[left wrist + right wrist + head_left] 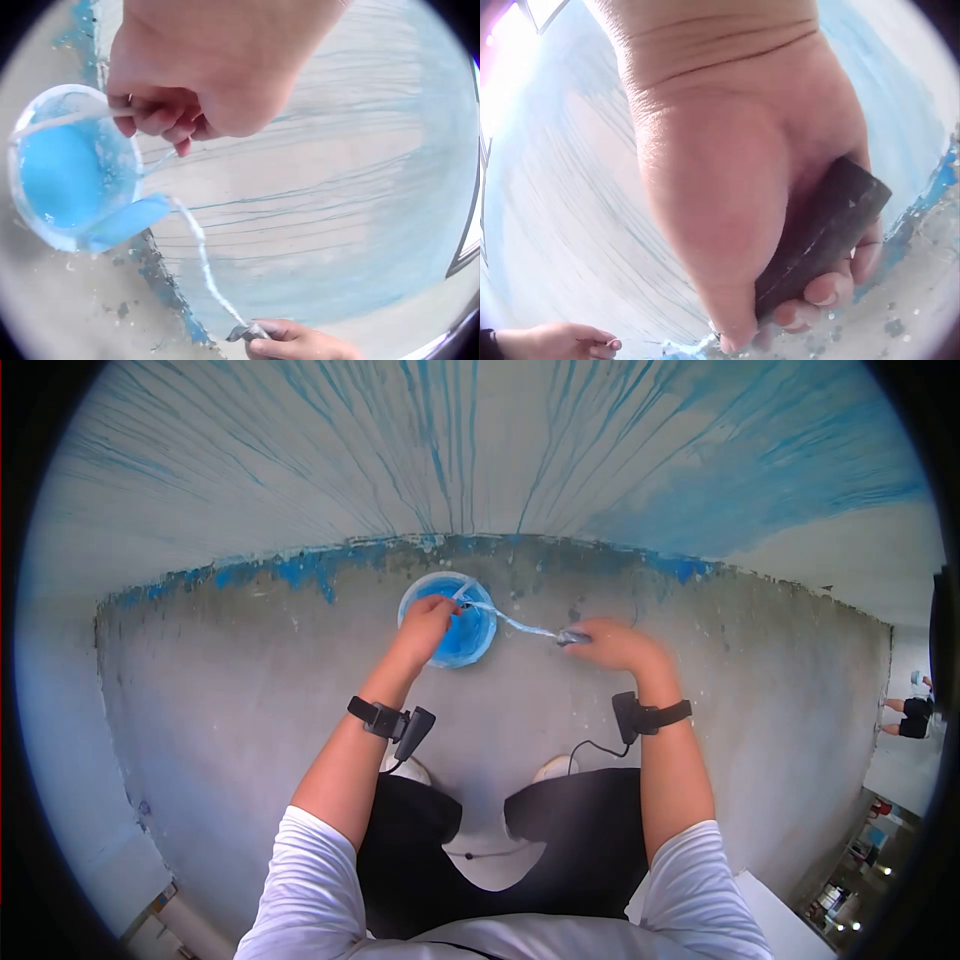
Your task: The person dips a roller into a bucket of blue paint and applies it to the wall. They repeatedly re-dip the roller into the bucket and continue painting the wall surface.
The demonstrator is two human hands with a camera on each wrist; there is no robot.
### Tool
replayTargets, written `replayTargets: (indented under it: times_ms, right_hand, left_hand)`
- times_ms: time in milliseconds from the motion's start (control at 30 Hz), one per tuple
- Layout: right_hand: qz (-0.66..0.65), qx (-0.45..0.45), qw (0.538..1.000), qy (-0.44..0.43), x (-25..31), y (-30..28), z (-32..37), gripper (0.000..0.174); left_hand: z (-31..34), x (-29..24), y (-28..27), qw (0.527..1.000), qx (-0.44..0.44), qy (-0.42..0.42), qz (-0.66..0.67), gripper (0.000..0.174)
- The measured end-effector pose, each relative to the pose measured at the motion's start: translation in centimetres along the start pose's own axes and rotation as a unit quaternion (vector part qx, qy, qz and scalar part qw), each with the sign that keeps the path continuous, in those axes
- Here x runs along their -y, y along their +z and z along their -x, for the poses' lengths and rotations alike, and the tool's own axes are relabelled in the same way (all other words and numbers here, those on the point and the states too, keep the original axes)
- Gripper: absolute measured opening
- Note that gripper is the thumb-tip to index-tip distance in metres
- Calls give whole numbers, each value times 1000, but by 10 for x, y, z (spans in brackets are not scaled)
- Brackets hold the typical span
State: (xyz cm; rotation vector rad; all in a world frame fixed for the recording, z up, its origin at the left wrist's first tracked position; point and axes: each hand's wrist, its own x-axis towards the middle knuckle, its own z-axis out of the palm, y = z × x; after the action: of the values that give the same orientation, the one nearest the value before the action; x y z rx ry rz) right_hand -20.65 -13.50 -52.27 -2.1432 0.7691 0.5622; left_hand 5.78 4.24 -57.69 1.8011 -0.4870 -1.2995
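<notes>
A white plastic bucket (pixel 489 640) stands on the floor by the wall, with bright blue paint (pixel 60 176) inside. My left hand (pixel 428 622) is over its far-left side, fingers curled around the pale bucket handle (pixel 71 118). A paint roller lies across the rim, its sleeve (pixel 129 223) coated blue in the left wrist view. From the sleeve a bent, paint-crusted rod (pixel 204 255) runs right to the dark grip (pixel 825 232). My right hand (pixel 615 644) wraps around that grip, to the right of the bucket.
The wall (pixel 480 450) ahead carries blue streaks and drips. Blue flakes and splashes mark its base (pixel 310 572). Grey concrete floor (pixel 230 690) spreads around my feet. Another person (pixel 908 717) is at the far right, above cluttered items (pixel 850 870).
</notes>
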Motion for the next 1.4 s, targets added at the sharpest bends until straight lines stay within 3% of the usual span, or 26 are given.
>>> replayTargets:
  times_ms: [100, 200, 267, 367, 500, 567, 833, 967, 1133, 1267, 1400]
  right_hand:
    - [-31, 14, 999, 25, 1, 5, -27, 38]
    - [49, 44, 996, 59, -8, 0, -56, 40]
    - [67, 84, 984, 143, -1, -1, -60, 41]
    - [74, 28, 989, 125, -17, 24, -62, 43]
    - [67, 20, 993, 100, -21, 46, -61, 45]
    - [12, 124, 982, 144, -17, 46, -63, 47]
    - [5, 129, 978, 162, -6, 67, -77, 49]
    - [37, 123, 980, 155, -4, 79, -82, 47]
    - [68, 74, 984, 145, -11, 90, -85, 43]
    - [75, 75, 980, 167, -5, 90, -82, 39]
    - [59, 48, 985, 154, -14, 95, -76, 38]
  left_hand:
    - [-6, -11, 9, 996, 72, -25, -41, 25]
    - [-24, -8, 15, 994, 97, -34, -37, 25]
    - [-29, -6, 17, 992, 111, -48, -40, 25]
    - [-32, -8, 24, 990, 126, -67, 8, 26]
    - [-29, -14, 34, 987, 135, -82, 27, 29]
    - [-30, -11, 35, 986, 137, -85, 32, 30]
    - [-36, 4, 23, 965, 239, -105, 15, 28]
    - [-45, 11, 9, 966, 241, -86, -19, 26]
    - [-57, 21, -5, 980, 124, -52, -148, 21]
    - [-63, 34, -9, 983, 100, -20, -154, 21]
    - [-69, 42, -15, 945, 43, 56, -318, 22]
